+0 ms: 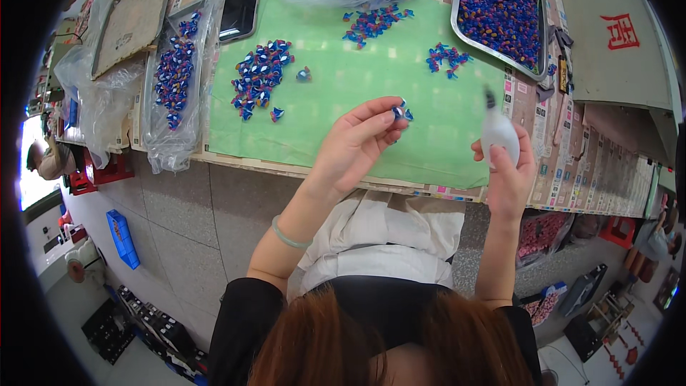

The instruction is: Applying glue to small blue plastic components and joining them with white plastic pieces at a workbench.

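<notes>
Hands: left hand [355,144] pinches a small blue piece [401,111]; right hand [509,171] grips a white squeeze bottle [498,132] upright, nozzle up.

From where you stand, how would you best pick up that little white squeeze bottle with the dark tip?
Probably round its wide white body, as the right hand does: the squeeze bottle stands upright, its narrow dark nozzle pointing up, so come from the side or below, leaving the tip free.

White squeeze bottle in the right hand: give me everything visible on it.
The white squeeze bottle is small, rounded and looks like soft plastic, with a thin dark nozzle pointing up and slightly left. The right hand wraps its lower body from below, thumb on the near side, holding it roughly upright above the right edge of the green mat. Its contents cannot be seen. Nothing else touches it.
</notes>
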Tool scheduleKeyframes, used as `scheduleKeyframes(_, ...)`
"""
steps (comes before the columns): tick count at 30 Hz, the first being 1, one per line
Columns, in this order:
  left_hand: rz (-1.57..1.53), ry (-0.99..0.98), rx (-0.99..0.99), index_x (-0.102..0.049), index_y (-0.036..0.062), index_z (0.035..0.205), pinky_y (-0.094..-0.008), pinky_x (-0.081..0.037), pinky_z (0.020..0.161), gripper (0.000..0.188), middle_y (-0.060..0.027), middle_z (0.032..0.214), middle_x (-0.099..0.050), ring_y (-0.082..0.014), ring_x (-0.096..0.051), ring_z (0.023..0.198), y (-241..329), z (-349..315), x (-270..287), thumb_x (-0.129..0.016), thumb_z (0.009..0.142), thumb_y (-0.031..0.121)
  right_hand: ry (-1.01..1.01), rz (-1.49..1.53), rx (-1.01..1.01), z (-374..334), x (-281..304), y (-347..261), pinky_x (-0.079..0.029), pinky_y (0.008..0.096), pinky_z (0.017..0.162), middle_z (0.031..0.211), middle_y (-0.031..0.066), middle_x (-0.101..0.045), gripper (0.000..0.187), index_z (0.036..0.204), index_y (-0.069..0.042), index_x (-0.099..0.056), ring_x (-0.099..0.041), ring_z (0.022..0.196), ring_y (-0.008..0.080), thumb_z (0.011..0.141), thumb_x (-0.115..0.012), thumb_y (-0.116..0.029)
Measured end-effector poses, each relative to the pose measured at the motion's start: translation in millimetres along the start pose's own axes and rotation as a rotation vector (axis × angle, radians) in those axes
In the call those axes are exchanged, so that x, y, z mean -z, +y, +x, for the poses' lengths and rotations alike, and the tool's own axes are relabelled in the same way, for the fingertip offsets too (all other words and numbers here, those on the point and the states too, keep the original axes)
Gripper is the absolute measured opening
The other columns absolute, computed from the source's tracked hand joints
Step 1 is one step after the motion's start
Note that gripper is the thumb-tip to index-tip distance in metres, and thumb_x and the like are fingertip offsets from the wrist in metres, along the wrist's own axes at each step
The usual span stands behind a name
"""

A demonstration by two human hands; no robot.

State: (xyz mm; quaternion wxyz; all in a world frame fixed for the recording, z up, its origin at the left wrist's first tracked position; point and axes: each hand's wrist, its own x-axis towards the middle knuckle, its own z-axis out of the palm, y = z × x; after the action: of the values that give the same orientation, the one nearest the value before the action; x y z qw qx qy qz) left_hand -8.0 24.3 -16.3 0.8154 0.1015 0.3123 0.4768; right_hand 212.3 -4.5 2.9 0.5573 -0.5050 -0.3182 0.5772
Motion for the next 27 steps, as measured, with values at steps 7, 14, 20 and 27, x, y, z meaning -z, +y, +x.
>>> scheduleKeyframes(7, -0.104, 0.021, 0.076, -0.050, -0.0004, 0.102, -0.0238, -0.046, 0.072, 0.022, -0.0079, 0.092, -0.057, -0.0132, -0.055, 0.083, -0.6, -4.8, 5.0, -0.050, 0.081, 0.005, -0.058, -0.153, 0.304, -12.5, -39.1, -9.6, -0.036, 0.0245, 0.075, 0.093, 0.0073, -0.049, 0.038, 0.095, 0.000, -0.046, -0.046, 0.087, 0.0147, 0.066, -0.068, -0.009)
scheduleKeyframes(14, -0.103, 0.029, 0.080, -0.046, 0.0000, 0.104, -0.0241, -0.047, 0.069, 0.023, -0.0092, 0.096, -0.055, -0.0128, -0.055, 0.080, -2.0, -4.5, 6.7, -0.047, 0.083, 0.006, -0.059, -0.409, 0.405, -19.5, -46.9, -12.7, -0.035, 0.0225, 0.070, 0.086, 0.0048, -0.046, 0.035, 0.088, -0.001, -0.048, -0.044, 0.078, 0.0123, 0.064, -0.071, -0.011)
scheduleKeyframes(20, -0.092, 0.019, 0.089, -0.046, -0.0005, 0.104, -0.0237, -0.047, 0.070, 0.023, -0.0089, 0.095, -0.055, -0.0126, -0.054, 0.080, -3.0, -3.9, 5.7, -0.048, 0.082, 0.006, -0.051, -0.436, 0.337, -20.8, -51.1, -14.2, -0.035, 0.0208, 0.067, 0.083, 0.0034, -0.046, 0.033, 0.086, -0.002, -0.048, -0.044, 0.075, 0.0106, 0.063, -0.071, -0.008)
scheduleKeyframes(27, -0.070, 0.020, 0.088, -0.050, -0.0004, 0.102, -0.0224, -0.044, 0.071, 0.022, -0.0063, 0.091, -0.056, -0.0118, -0.054, 0.080, -2.7, -4.6, 2.7, -0.051, 0.081, 0.007, -0.049, -0.450, 0.295, -20.2, -51.4, -15.5, -0.035, 0.0201, 0.066, 0.082, 0.0026, -0.046, 0.031, 0.086, -0.002, -0.048, -0.044, 0.074, 0.0094, 0.064, -0.070, -0.006)
